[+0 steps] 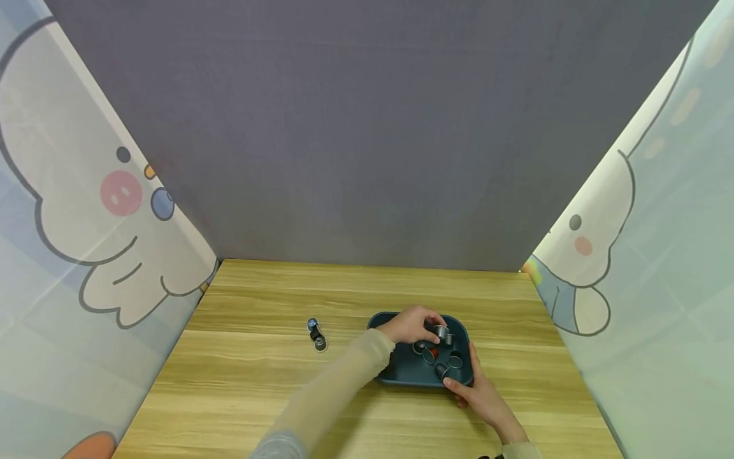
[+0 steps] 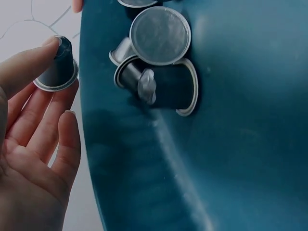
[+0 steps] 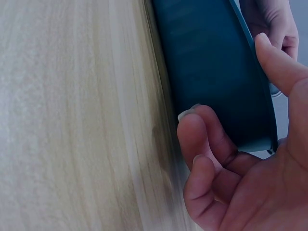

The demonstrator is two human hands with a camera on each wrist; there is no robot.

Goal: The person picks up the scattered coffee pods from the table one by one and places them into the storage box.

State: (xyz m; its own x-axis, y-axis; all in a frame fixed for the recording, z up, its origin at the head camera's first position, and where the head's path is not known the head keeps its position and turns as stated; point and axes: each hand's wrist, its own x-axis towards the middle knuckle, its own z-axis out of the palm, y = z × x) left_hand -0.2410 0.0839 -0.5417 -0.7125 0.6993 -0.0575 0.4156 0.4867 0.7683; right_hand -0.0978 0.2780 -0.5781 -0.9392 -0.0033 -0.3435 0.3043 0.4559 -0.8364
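Observation:
My left hand (image 1: 411, 325) is over the tray, pinching a coffee capsule (image 1: 441, 331) between thumb and fingers. In the left wrist view that capsule (image 2: 58, 70) is dark, its wide rim turned downward. My right hand (image 1: 480, 394) grips the dark blue tray (image 1: 404, 376) at its near right corner. Its thumb lies on the rim while other fingers curl against the outer side, as the right wrist view shows on the tray wall (image 3: 216, 72). Several more capsules lie loose inside, some tipped over, including a silver-lidded one (image 2: 160, 36) and a red one (image 1: 434, 352).
A short row of capsules (image 1: 316, 334) stands on the wooden table (image 1: 258, 370), left of the tray. A grey panel (image 1: 367, 140) rises behind the table. Cartoon-printed sheets (image 1: 69, 191) flank both sides.

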